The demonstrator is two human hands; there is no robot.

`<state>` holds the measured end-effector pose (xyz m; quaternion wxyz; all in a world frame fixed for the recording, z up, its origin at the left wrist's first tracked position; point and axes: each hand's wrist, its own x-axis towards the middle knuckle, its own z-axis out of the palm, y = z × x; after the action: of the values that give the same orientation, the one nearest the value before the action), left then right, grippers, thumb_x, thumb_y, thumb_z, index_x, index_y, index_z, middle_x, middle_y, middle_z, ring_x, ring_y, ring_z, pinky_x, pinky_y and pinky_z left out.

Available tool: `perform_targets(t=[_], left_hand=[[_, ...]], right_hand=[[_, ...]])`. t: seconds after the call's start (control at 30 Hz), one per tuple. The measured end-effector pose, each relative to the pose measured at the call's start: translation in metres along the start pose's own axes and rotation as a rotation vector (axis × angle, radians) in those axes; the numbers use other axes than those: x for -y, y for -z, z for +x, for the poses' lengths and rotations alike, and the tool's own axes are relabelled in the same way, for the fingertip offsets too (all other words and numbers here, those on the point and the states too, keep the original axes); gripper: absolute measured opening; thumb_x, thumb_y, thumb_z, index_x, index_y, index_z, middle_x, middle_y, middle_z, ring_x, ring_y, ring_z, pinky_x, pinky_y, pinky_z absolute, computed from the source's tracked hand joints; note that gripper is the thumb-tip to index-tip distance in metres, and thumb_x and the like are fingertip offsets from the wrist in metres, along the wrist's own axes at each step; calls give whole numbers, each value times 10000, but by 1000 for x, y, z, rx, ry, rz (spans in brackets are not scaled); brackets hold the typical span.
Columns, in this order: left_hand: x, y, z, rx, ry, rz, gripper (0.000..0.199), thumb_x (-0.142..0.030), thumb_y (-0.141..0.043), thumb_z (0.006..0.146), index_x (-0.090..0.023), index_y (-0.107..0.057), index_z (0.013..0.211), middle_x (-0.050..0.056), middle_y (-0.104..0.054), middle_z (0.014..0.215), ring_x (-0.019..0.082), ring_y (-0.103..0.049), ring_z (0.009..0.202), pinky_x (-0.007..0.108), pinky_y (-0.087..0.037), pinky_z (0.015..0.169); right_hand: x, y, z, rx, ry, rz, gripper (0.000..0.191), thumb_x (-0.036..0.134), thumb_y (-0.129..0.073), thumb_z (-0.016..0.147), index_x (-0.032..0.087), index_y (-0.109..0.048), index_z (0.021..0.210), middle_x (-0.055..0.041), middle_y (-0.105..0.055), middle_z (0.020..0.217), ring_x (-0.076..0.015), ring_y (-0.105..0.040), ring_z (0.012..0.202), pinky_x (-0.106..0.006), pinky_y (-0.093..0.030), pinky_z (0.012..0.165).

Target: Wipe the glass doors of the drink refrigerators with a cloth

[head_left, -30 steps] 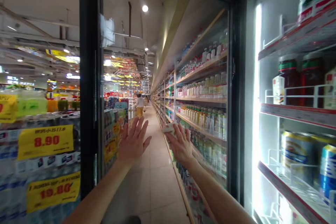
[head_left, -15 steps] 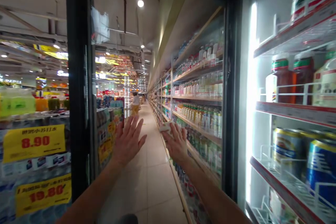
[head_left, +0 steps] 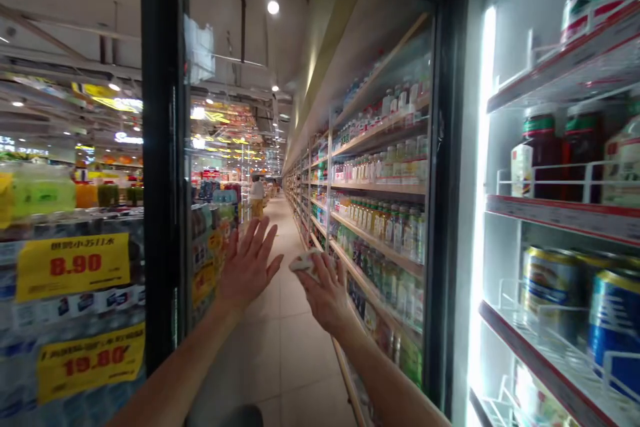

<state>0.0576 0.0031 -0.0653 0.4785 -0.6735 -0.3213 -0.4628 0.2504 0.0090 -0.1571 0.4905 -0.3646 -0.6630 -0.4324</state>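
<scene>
A tall glass door in a black frame [head_left: 165,167] stands before me. My left hand [head_left: 249,263] is raised at the glass with its fingers spread, holding nothing. Under the palm and fingers of my right hand [head_left: 325,290] is a pale, crumpled cloth [head_left: 306,263], pressed toward the pane. The cloth sticks out past the fingertips on the left, and the rest is hidden beneath the hand.
On the right, a lit cooler has shelves [head_left: 560,213] with bottles and blue cans [head_left: 617,320]. Stacked drinks with yellow price signs [head_left: 75,265] stand at the left. A person [head_left: 257,193] is far down the aisle, seen through the glass.
My right hand has moved left and slightly down with the cloth, closer to my left hand. My left hand stays nearly in place. The view has shifted slightly.
</scene>
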Motion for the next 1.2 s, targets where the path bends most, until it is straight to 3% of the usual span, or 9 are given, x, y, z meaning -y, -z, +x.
perform_targets(t=[0.2,0.3,0.37,0.47,0.57,0.8,0.87,1.03,1.2], left_hand=[[-2,5,0,33,13,-11,670,-381,-468,888,-216,-172,1465,106,-344,1463,225,-211,1402,447,-87,1161],[-3,4,1,27,4,2,677,-367,-467,886,-211,-158,1468,112,-336,1466,227,-218,1400,450,-85,1160],[-3,3,2,16,-4,14,693,-366,-480,882,-210,-147,1470,117,-351,1460,225,-229,1397,448,-85,1160],[-2,4,1,-5,-28,33,713,-364,-501,876,-199,-142,1471,131,-357,1457,224,-209,1403,446,-103,1158],[1,11,-12,-27,-24,55,710,-345,-513,871,-191,-161,1468,150,-332,1468,237,-172,1412,461,-136,1150],[10,19,-50,-2,5,68,693,-375,-506,870,-219,-184,1464,132,-391,1436,225,-200,1402,463,-124,1158],[11,18,-50,0,8,69,702,-367,-510,869,-217,-173,1466,133,-383,1439,226,-198,1403,464,-123,1158],[13,15,-47,17,-1,35,731,-359,-546,855,-236,-164,1466,121,-337,1465,228,-196,1405,452,-120,1160],[12,10,-49,22,14,37,738,-349,-532,862,-232,-130,1470,125,-291,1484,231,-166,1412,471,-106,1157]], right_hand=[[-113,27,-31,-254,-619,-107,459,226,-331,899,218,-486,1331,-152,-298,1486,-311,-302,1358,-581,-297,1031],[-123,26,-30,-409,-879,-125,484,258,-294,910,168,-451,1359,-198,-303,1472,-339,-307,1350,-608,-326,993],[-90,17,-21,-361,-764,-130,472,251,-322,911,195,-444,1364,-187,-305,1474,-335,-290,1360,-603,-320,1000],[-24,3,-9,-125,-266,-69,441,230,-430,887,312,-488,1317,-100,-360,1463,-284,-282,1373,-545,-275,1063],[-9,3,-8,-25,-11,-28,423,224,-520,850,385,-541,1241,-30,-435,1417,-244,-311,1360,-504,-232,1102],[-74,18,-15,-307,-616,-166,495,239,-324,912,240,-375,1404,-155,-241,1512,-318,-269,1378,-598,-324,1003],[-45,12,-12,-279,-581,-137,516,232,-341,904,254,-349,1419,-156,-247,1509,-329,-244,1386,-615,-308,1005],[18,0,-24,27,-6,45,476,238,-519,837,380,-500,1291,-36,-414,1431,-258,-290,1371,-506,-250,1093],[-44,15,-46,-174,-448,-110,489,206,-370,893,285,-418,1373,-117,-284,1496,-285,-279,1369,-558,-302,1036]])
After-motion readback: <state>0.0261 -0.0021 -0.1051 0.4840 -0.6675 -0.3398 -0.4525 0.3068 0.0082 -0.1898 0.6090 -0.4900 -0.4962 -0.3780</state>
